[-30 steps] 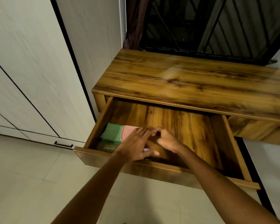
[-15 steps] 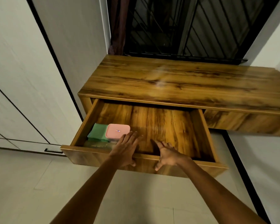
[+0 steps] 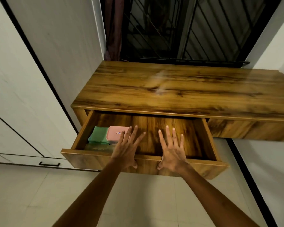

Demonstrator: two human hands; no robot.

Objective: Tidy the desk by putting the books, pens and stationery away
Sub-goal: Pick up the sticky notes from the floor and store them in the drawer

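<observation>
Fingers (image 3: 170, 136) of both hands spread straight, palms on the glossy wood-grain drawer (image 3: 88, 158) front; rounded pink case (image 3: 116, 134) inside.

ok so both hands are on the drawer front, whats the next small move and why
Probably push the drawer shut. Both the left hand and right hand rest flat on its front edge, the pink case and green book lie inside, and the desktop looks bare.

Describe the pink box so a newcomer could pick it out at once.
Find the open drawer under the wooden desk. In its left end, just beyond the left hand, lies the pink box, partly on a green pouch. It is the only pink thing there, with a small sticker on its lid.
</observation>
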